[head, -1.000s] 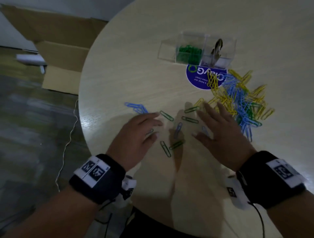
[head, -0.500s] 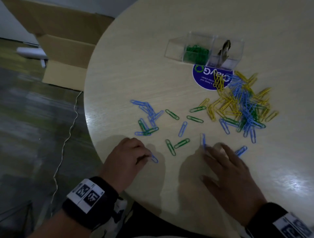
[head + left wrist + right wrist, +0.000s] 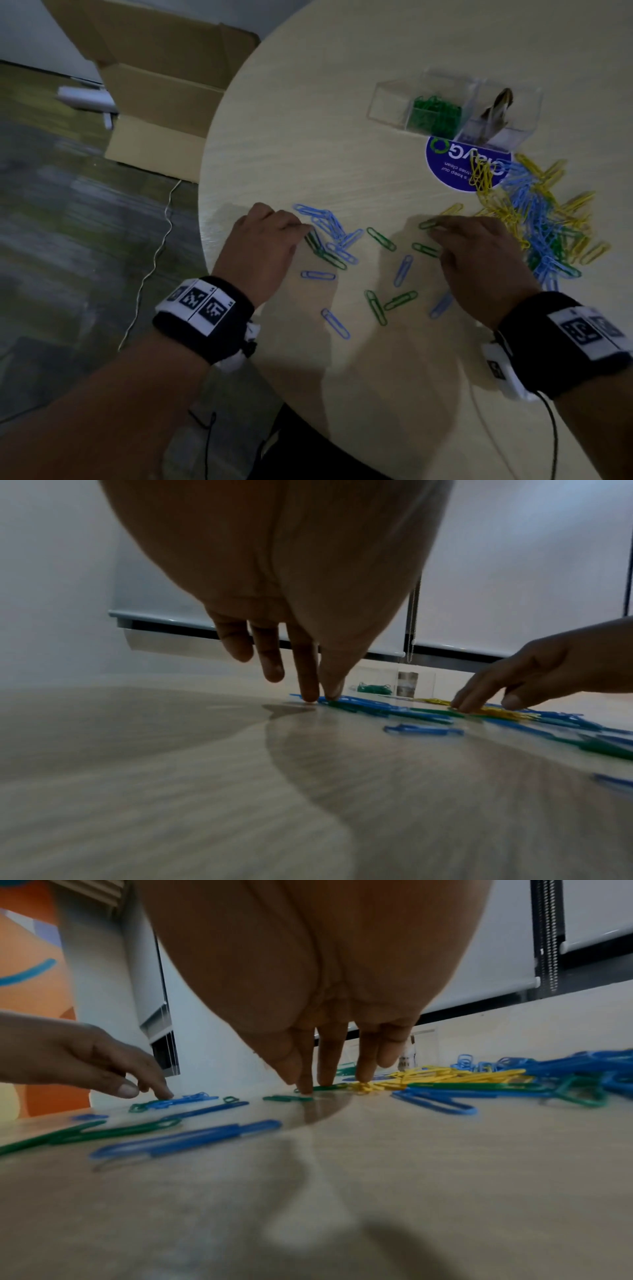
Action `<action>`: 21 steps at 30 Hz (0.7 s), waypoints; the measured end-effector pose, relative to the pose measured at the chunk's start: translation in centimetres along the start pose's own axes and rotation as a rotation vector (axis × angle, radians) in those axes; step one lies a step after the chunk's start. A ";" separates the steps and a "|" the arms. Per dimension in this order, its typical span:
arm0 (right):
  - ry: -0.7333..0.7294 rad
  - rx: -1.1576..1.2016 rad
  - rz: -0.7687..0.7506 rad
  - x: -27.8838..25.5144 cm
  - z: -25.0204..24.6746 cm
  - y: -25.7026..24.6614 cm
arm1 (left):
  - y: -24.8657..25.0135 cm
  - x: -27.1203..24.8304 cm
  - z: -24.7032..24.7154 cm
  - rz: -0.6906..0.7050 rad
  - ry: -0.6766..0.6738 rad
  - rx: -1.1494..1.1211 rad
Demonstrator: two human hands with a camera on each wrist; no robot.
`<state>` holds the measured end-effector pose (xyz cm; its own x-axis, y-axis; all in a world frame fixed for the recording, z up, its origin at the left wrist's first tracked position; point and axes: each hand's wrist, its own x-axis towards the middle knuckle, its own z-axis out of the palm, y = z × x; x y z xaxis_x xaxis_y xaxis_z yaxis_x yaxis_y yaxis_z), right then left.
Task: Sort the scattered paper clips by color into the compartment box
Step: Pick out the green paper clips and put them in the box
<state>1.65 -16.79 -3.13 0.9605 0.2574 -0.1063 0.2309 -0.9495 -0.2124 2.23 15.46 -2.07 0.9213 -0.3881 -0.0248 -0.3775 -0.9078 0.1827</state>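
My left hand (image 3: 260, 246) is spread with fingers straight, its fingertips (image 3: 310, 693) pressing down at the edge of a small cluster of blue and green clips (image 3: 329, 236); nothing is gripped. My right hand (image 3: 479, 263) is likewise extended, fingertips (image 3: 306, 1088) resting on a green clip (image 3: 428, 224) beside the yellow ones, holding nothing. Between my hands loose green and blue clips (image 3: 402, 270) lie flat on the counter (image 3: 308, 137). The big mixed pile (image 3: 537, 219) sits just right of my right hand. Farther back stands the clear compartment box (image 3: 455, 106), green clips (image 3: 435, 114) in its middle cell, touching a round blue sticker (image 3: 455, 164).
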 end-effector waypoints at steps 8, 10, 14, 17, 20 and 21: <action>0.005 -0.048 0.111 1.2 -0.8 0.3 | 0.1 -1.0 0.0 0.031 -0.043 -0.089; -0.039 -0.075 0.128 1.4 -1.1 0.3 | -0.1 -1.6 -0.1 0.014 -0.055 -0.090; -0.084 -0.122 0.143 1.3 -1.3 0.3 | -0.4 -2.2 -0.2 0.012 -0.098 -0.129; -0.054 -0.050 0.054 0.9 -1.8 -0.3 | -0.2 -2.2 -0.2 -0.003 -0.143 -0.166; 0.029 0.190 0.084 0.2 -2.9 -1.0 | -0.1 -2.0 -0.2 -0.161 -0.151 -0.299; 0.034 0.284 0.131 0.0 -3.0 -1.1 | -0.2 -1.9 -0.3 -0.208 -0.166 -0.342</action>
<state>1.85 -16.26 0.07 0.9849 0.1257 -0.1191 0.0571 -0.8849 -0.4623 0.57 16.43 -1.80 0.9364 -0.2481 -0.2482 -0.1068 -0.8753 0.4717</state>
